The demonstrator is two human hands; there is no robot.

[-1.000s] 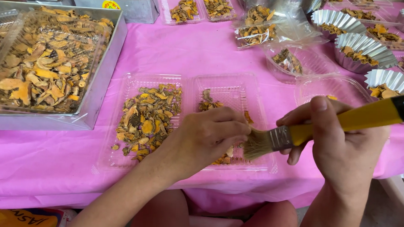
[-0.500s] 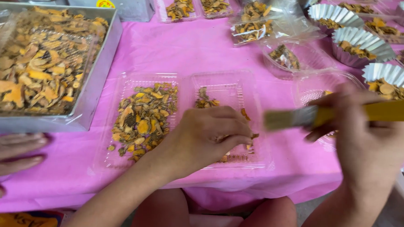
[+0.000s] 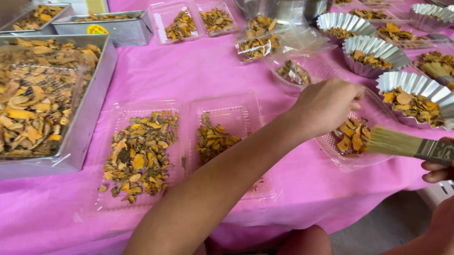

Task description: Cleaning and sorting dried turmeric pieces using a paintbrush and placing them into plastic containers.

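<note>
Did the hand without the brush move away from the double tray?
Yes. The left hand was resting on the clear double tray before. It has now reached right, over the clear tray of orange slices beside the brush.

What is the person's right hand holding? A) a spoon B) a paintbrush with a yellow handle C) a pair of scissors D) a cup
B: the right hand grips a paintbrush with pale bristles, a metal band and a yellow handle, held beside a clear plastic tray of dried orange pieces.
</note>
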